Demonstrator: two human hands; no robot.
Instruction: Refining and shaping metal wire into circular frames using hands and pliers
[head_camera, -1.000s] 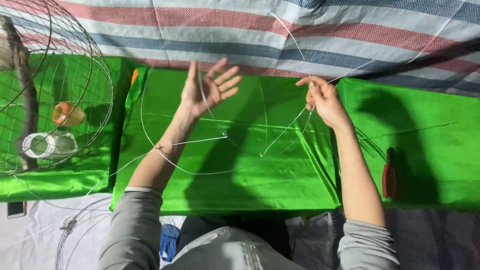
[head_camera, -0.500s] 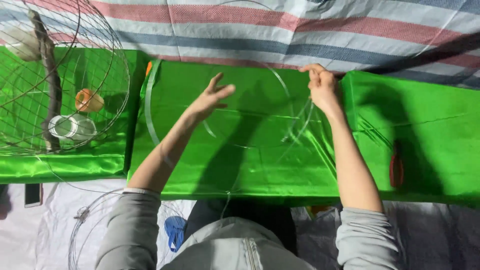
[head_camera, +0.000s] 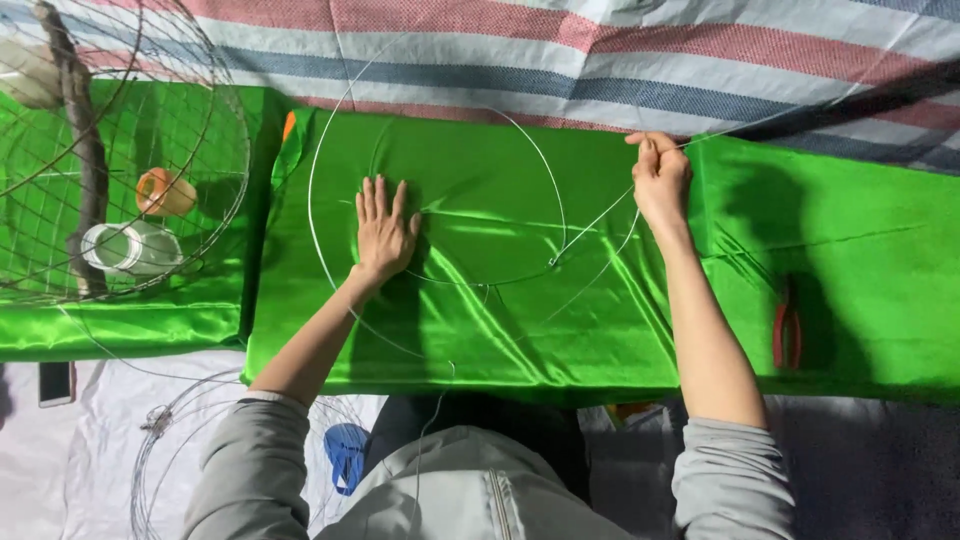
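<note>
While the wire loop (head_camera: 440, 190) lies on the green satin cloth (head_camera: 500, 330), it is pressed down by the left hand (head_camera: 383, 230), laid flat with fingers spread. A wire end is pinched between the closed fingertips of the right hand (head_camera: 658, 180) at the cloth's far edge. Red-handled pliers (head_camera: 787, 325) are seen well apart, to the right.

Shiny green cloth (head_camera: 500, 330) — striped red-blue-white blanket (head_camera: 600, 60) — red-handled pliers (head_camera: 787, 330), grey sleeves (head_camera: 250, 470).

Left hand (head_camera: 384, 228) lies flat, fingers spread; right hand (head_camera: 660, 180) reaches forward, fingertips pinched together.
</note>
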